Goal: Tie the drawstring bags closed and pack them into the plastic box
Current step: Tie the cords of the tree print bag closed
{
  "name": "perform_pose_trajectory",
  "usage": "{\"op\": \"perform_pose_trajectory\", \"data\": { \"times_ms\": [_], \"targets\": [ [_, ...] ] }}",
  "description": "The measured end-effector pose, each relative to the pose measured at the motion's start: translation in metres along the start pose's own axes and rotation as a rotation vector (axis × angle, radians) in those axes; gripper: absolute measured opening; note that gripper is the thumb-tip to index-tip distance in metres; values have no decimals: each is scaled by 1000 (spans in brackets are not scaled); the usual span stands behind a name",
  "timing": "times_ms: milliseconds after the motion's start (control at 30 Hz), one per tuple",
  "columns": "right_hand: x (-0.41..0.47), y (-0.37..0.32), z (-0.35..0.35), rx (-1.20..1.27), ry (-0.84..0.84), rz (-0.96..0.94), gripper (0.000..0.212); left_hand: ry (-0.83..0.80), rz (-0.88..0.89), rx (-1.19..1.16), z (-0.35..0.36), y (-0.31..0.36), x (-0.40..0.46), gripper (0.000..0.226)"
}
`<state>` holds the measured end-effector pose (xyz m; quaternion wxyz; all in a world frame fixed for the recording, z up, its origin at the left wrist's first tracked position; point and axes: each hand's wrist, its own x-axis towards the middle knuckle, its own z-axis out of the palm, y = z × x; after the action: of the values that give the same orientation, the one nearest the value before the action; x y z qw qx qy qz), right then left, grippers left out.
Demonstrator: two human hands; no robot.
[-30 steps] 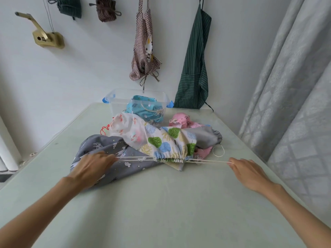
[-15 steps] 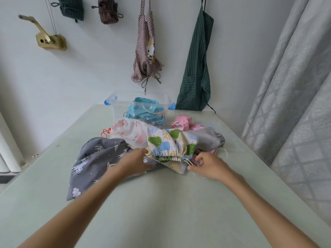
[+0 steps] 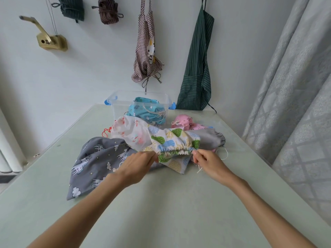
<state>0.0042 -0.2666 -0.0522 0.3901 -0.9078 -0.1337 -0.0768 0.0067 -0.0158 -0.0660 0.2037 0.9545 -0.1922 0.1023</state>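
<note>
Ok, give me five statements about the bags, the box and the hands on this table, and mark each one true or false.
1. A blue bag already sits in the plastic box. True.
2. Both hands are at the gathered mouth of the tree-print bag, the left hand at one end, the right hand at the other. True.
3. The pink bag lies inside the box. False: it lies on the table, right of the box.
4. The grey unicorn-print bag lies spread on the table under the left hand. True.
5. The tree-print bag's mouth is wide open. False: it is gathered into tight ruffles.
</note>
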Motion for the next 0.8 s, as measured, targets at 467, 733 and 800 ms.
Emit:
{"op": "perform_pose_trajectory", "data": {
  "times_ms": [467,733,800],
  "targets": [
    [-8,35,-21,-236,-44,51,40,47,-132,281,-16,-30,0,21],
    [-9,17,-14,-432,-99,171,42,114,-286,217,-16,-10,-4,43],
    [-6,6,-8,-485,27,133,55,178,-350,100,-17,0,-3,22]
  ]
}}
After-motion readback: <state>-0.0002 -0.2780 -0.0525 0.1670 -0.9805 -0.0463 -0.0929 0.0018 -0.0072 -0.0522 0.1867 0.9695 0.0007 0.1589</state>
